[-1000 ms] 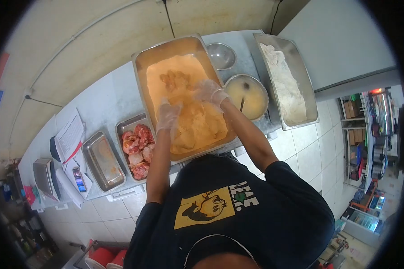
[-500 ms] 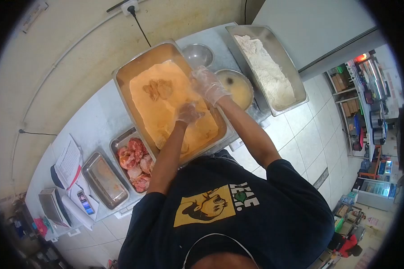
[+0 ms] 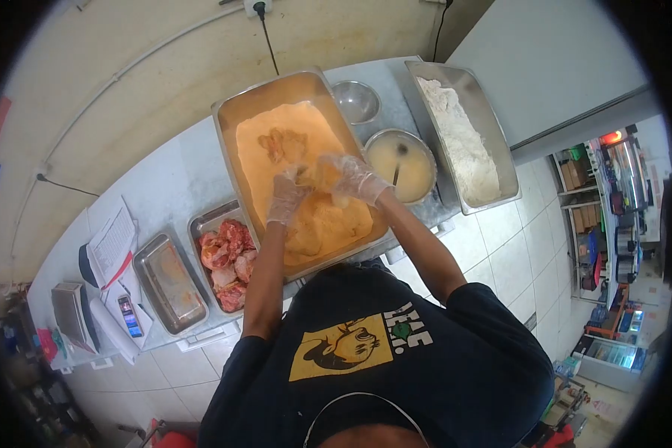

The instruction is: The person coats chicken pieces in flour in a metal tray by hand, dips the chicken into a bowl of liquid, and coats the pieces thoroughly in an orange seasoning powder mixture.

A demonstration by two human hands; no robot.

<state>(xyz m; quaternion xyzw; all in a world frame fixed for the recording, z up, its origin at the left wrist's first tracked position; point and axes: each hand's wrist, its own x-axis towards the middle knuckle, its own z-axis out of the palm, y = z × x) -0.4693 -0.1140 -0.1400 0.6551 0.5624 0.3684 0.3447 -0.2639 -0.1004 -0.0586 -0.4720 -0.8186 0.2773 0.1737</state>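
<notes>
A deep steel pan (image 3: 228, 142) holds orange seasoned flour (image 3: 261, 123). My left hand (image 3: 287, 198), in a clear plastic glove, is over the middle of the flour with its fingers curled. Opposite it, my gloved right hand (image 3: 357, 181) reaches in from the right side. Between the two hands is a flour-coated piece of chicken (image 3: 317, 178), partly hidden by the fingers and blurred; both hands grip it. Another coated chicken piece (image 3: 282, 144) lies farther back in the flour. Coated lumps (image 3: 306, 239) lie near the front of the pan.
A smaller tray holds raw meat pieces (image 3: 228, 257). Left of it are a used steel tray (image 3: 168, 291), a phone (image 3: 130, 317), papers (image 3: 112, 246) and a scale (image 3: 75, 317). On the right stand a bowl of pale liquid (image 3: 418, 160), a small bowl (image 3: 357, 101) and a white flour pan (image 3: 463, 142).
My left hand has moved back and left over the flour; my right hand has come in over the pan. A coated piece now shows between them. The camera view has shifted slightly.
</notes>
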